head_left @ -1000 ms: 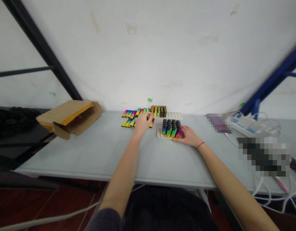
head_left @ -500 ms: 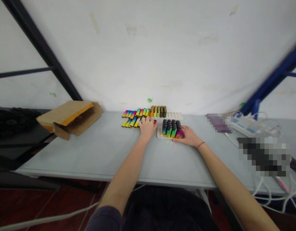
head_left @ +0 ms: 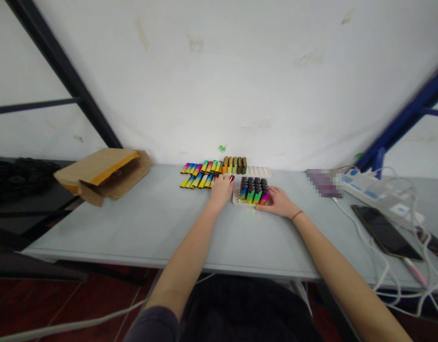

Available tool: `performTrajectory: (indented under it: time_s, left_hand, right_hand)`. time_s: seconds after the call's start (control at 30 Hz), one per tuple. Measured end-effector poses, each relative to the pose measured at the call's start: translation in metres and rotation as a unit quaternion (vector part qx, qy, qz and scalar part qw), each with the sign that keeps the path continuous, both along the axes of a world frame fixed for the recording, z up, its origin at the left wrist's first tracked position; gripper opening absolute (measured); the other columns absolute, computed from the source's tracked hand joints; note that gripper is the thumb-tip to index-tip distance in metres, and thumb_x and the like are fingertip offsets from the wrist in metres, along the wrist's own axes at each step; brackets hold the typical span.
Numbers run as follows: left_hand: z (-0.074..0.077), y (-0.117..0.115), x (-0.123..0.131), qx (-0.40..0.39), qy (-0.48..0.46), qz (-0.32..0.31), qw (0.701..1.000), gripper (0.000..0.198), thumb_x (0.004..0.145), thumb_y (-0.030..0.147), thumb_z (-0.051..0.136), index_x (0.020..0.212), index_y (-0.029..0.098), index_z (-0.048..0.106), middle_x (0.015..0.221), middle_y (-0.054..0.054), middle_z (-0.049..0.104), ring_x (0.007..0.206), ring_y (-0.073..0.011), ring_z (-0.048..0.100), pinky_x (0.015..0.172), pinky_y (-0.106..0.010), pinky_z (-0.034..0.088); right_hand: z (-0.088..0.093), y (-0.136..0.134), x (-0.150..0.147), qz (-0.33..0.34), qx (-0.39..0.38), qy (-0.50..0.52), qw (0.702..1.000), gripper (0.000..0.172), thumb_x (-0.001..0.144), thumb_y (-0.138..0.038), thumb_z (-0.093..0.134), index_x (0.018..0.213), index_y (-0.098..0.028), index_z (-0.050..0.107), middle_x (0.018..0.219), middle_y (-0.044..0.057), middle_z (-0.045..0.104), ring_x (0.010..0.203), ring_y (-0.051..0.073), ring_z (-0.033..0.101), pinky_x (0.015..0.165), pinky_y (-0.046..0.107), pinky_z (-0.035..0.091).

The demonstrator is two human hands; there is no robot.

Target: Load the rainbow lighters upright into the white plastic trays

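Note:
My left hand [head_left: 221, 191] is closed, and the end of a red lighter [head_left: 232, 178] sticks out beside its fingers. Just right of it, a white tray [head_left: 236, 199] with holes carries upright black-topped lighters [head_left: 253, 191] in rainbow colours. At the tray's right side, my right hand [head_left: 280, 202] grips it, thumb along the front and fingers by the back corner. Two rows of rainbow lighters [head_left: 195, 180] lie flat to the left of my left hand, which partly hides the near row.
Behind stand yellow, green and brown lighters [head_left: 234, 165] beside a second white holed tray [head_left: 259, 171]. An opened cardboard box [head_left: 105, 171] lies at left. To the right are a phone [head_left: 386, 230], a power strip [head_left: 377, 192] and tangled white cables [head_left: 386, 280].
My left hand has shifted slightly right from the flat lighters towards the tray, its fingers now curled in with the red lighter. The right hand stays in place.

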State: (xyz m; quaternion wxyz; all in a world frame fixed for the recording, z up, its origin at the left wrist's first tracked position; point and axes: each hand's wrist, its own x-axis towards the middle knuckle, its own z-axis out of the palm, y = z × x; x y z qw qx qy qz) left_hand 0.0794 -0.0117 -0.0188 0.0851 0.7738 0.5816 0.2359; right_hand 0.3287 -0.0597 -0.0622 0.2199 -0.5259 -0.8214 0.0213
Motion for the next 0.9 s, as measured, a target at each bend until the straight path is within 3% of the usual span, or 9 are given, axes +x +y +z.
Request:
performTrajectory:
  time_s: [0.1, 0.2, 0.3, 0.4, 0.47, 0.63, 0.77, 0.9]
  left_hand:
    - [-0.002, 0.007, 0.002, 0.026, -0.178, 0.003, 0.984, 0.024, 0.098, 0.025, 0.042, 0.115, 0.014, 0.055, 0.118, -0.018, 0.061, 0.114, -0.0273, 0.059, 0.098, -0.04, 0.044]
    - [-0.005, 0.013, 0.006, -0.028, -0.366, 0.018, 0.93, 0.02, 0.1, 0.028, 0.038, 0.116, 0.019, 0.046, 0.099, -0.009, 0.064, 0.094, -0.0202, 0.065, 0.089, -0.035, 0.05]
    - [-0.008, 0.017, 0.009, -0.093, -0.476, 0.028, 0.874, 0.013, 0.1, 0.03, 0.037, 0.109, 0.023, 0.042, 0.081, 0.0, 0.059, 0.07, -0.0137, 0.062, 0.074, -0.028, 0.052]
    - [-0.008, 0.019, 0.011, -0.121, -0.533, 0.035, 0.837, 0.012, 0.099, 0.035, 0.035, 0.101, 0.025, 0.04, 0.073, 0.004, 0.05, 0.055, -0.0101, 0.052, 0.058, -0.024, 0.047]
    - [-0.008, 0.02, 0.011, -0.142, -0.549, 0.016, 0.823, 0.024, 0.098, 0.045, 0.029, 0.094, 0.024, 0.04, 0.068, 0.005, 0.046, 0.049, -0.0096, 0.046, 0.05, -0.023, 0.041]
    - [-0.006, 0.02, 0.011, -0.189, -0.566, -0.047, 0.801, 0.054, 0.091, 0.069, 0.022, 0.078, 0.022, 0.044, 0.058, 0.004, 0.039, 0.045, -0.0097, 0.039, 0.046, -0.024, 0.037]
    - [-0.006, 0.018, 0.015, -0.236, -0.608, -0.034, 0.757, 0.053, 0.094, 0.066, 0.024, 0.069, 0.023, 0.041, 0.052, 0.004, 0.038, 0.045, -0.0107, 0.042, 0.05, -0.026, 0.043]
    - [-0.004, 0.015, 0.015, -0.264, -0.645, -0.028, 0.717, 0.049, 0.095, 0.06, 0.03, 0.065, 0.023, 0.04, 0.048, 0.005, 0.034, 0.038, -0.0087, 0.032, 0.041, -0.024, 0.031]
  right_hand:
    - [0.0, 0.0, 0.0, 0.001, -0.001, -0.001, 1.0, 0.073, 0.077, -0.072, 0.066, 0.126, -0.018, 0.062, 0.13, 0.017, 0.064, 0.119, 0.037, 0.058, 0.103, 0.051, 0.045]
    - [0.001, 0.0, 0.0, 0.0, -0.004, -0.004, 1.0, 0.074, 0.077, -0.074, 0.065, 0.124, -0.017, 0.063, 0.128, 0.017, 0.065, 0.118, 0.036, 0.058, 0.103, 0.05, 0.046]
    - [0.002, 0.0, 0.0, 0.001, -0.002, -0.008, 1.0, 0.075, 0.077, -0.074, 0.064, 0.124, -0.016, 0.063, 0.128, 0.017, 0.065, 0.118, 0.036, 0.058, 0.103, 0.05, 0.045]
    - [0.002, 0.0, 0.0, 0.001, -0.003, -0.011, 1.0, 0.075, 0.077, -0.074, 0.065, 0.123, -0.015, 0.064, 0.128, 0.018, 0.065, 0.118, 0.036, 0.058, 0.104, 0.049, 0.045]
    - [0.002, 0.0, 0.0, 0.001, -0.003, -0.012, 1.0, 0.073, 0.077, -0.073, 0.065, 0.123, -0.016, 0.064, 0.127, 0.017, 0.065, 0.118, 0.036, 0.059, 0.103, 0.049, 0.045]
    - [0.001, -0.001, -0.001, 0.002, -0.001, -0.006, 1.0, 0.071, 0.077, -0.072, 0.066, 0.125, -0.019, 0.064, 0.128, 0.016, 0.065, 0.118, 0.036, 0.058, 0.103, 0.051, 0.045]
    - [0.0, -0.001, 0.0, -0.002, 0.0, -0.002, 1.0, 0.072, 0.077, -0.071, 0.067, 0.126, -0.019, 0.063, 0.13, 0.016, 0.065, 0.119, 0.036, 0.058, 0.104, 0.051, 0.045]
    - [0.002, -0.001, 0.0, 0.0, -0.005, -0.007, 1.0, 0.073, 0.077, -0.072, 0.067, 0.125, -0.017, 0.063, 0.128, 0.017, 0.065, 0.118, 0.036, 0.058, 0.103, 0.05, 0.045]
